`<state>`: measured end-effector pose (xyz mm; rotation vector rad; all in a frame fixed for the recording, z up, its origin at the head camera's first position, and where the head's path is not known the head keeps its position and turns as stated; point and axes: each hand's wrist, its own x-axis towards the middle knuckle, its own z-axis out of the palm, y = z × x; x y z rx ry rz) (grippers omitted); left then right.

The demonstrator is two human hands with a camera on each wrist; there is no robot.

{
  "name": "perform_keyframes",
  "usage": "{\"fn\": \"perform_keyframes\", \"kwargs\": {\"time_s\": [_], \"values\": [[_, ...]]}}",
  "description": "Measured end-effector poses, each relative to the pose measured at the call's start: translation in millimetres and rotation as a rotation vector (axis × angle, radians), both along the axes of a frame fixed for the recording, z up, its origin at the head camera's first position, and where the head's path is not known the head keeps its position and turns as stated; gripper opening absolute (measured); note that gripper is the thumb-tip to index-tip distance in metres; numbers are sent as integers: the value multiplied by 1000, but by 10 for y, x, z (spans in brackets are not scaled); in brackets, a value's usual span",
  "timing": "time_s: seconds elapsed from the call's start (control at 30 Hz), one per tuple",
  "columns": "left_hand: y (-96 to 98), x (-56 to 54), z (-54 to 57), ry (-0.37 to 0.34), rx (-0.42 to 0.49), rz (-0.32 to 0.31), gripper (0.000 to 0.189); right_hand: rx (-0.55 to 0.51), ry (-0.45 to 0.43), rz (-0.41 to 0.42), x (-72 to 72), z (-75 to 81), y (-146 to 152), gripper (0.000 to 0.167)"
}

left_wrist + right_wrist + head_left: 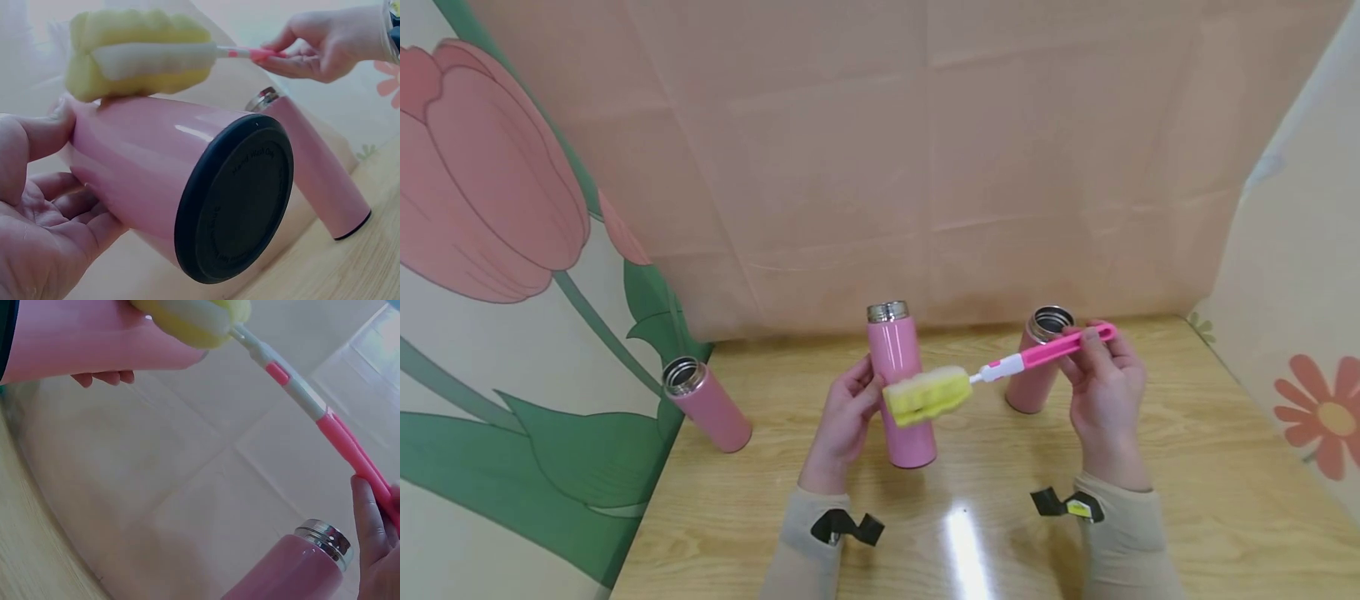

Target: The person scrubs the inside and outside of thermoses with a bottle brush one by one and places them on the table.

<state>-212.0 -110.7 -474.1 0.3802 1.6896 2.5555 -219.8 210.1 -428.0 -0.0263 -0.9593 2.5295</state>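
My left hand (847, 408) grips a pink bottle (897, 350) round its side and holds it off the table, its steel neck upward. In the left wrist view the dark base (237, 200) of that bottle faces the camera. Between thumb and fingers, my right hand (1107, 392) pinches the pink handle (1056, 347) of a bottle brush. The brush's yellow and white sponge head (928, 395) lies across the front of the held bottle; the left wrist view shows it along the bottle's side. Behind the right hand stands a second pink bottle (1032, 375) with an open mouth.
A third pink bottle (707, 404), its mouth open, stands at the table's left edge. The wooden table (992, 508) meets a peach cloth backdrop (925, 167) at the back. Walls with painted flowers flank it on both sides.
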Motion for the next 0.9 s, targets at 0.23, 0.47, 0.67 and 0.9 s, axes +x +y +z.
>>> {"fn": "perform_keyframes", "kwargs": {"time_s": [0.23, 0.47, 0.67, 0.9], "values": [[-21, -11, -14, 7, 25, 1, 54, 140, 5, 68, 17, -30, 55, 19], [-38, -7, 9, 1, 71, -3, 53, 251, 23, 148, 31, -39, 78, 17], [-43, -4, 13, 22, 102, -10, 53, 275, 26, 174, 34, -24, 80, 11], [-50, -2, 13, 32, 109, -29, 58, 291, 24, 177, 35, -35, 87, 8]]}}
